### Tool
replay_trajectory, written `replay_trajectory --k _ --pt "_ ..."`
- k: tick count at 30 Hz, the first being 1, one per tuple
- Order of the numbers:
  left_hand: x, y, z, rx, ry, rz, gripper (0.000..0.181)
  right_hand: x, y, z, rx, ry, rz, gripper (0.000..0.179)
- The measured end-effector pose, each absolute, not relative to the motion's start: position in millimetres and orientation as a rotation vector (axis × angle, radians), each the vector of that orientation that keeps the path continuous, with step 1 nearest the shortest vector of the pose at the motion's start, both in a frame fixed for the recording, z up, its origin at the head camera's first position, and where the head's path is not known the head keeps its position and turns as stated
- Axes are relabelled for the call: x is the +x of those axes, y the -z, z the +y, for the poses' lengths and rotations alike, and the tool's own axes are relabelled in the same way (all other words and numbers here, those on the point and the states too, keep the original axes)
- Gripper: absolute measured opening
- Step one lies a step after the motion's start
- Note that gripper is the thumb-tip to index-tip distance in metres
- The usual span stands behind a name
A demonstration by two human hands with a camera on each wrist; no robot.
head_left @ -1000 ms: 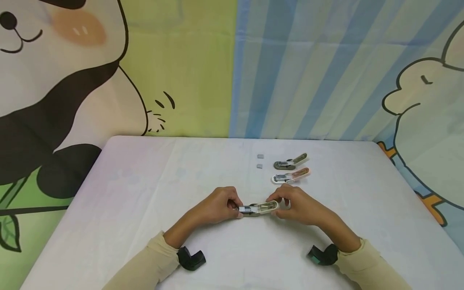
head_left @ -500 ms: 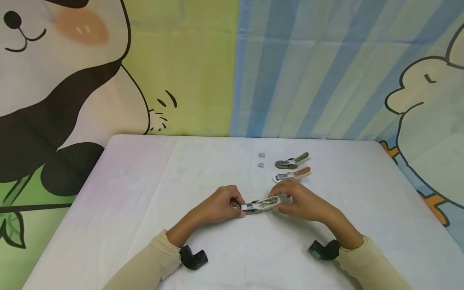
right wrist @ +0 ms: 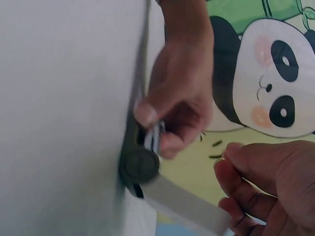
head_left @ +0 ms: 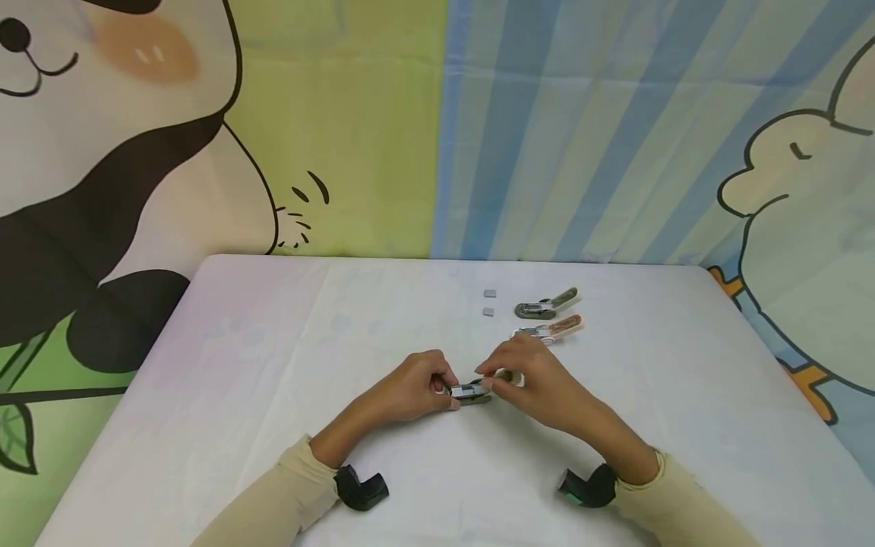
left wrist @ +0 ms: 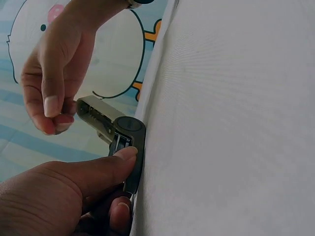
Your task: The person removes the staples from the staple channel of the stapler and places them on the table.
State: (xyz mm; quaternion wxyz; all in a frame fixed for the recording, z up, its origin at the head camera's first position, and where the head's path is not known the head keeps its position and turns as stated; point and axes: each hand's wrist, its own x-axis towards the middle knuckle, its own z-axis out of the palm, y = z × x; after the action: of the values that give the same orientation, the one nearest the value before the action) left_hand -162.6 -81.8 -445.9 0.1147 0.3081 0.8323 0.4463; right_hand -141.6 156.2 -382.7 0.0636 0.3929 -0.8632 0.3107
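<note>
A small dark green stapler (head_left: 470,391) is on the table, with its pale top arm swung up and back, as the left wrist view shows. My left hand (head_left: 417,389) pinches its front end between thumb and fingers. Over the raised arm is my right hand (head_left: 543,380), its thumb and fingertips near each other. In the right wrist view I see nothing between those right fingers (right wrist: 251,162); one lower fingertip is beside the end of the stapler's arm (right wrist: 182,201), and I cannot tell whether they touch. Part of the staple channel is hidden by my left thumb.
Behind my right hand lie a pink and white stapler (head_left: 564,327), partly covered, and another green stapler (head_left: 536,311), both opened. Two small grey staple strips (head_left: 490,293) lie to their left. A cartoon-printed cloth wall (head_left: 355,129) rises behind the white table (head_left: 328,319).
My right hand has moved left, from the far end of the stapler's raised arm to above its middle. My left hand keeps its hold on the front end.
</note>
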Motion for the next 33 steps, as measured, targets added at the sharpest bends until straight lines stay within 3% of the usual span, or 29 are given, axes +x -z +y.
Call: replay_trajectory --k 5,18,33 --pt "-163 447 -79 0.886 -1.304 2.422 0.014 -140 392 141 1.161 -0.8 -2.736 0.008" --pt "-163 446 -79 0.912 -1.283 2.45 0.014 -141 399 129 1.08 -0.407 -2.856 0.008" --pt "-164 447 -82 0.89 -1.272 2.457 0.014 -138 404 118 0.971 -0.345 -2.801 0.009"
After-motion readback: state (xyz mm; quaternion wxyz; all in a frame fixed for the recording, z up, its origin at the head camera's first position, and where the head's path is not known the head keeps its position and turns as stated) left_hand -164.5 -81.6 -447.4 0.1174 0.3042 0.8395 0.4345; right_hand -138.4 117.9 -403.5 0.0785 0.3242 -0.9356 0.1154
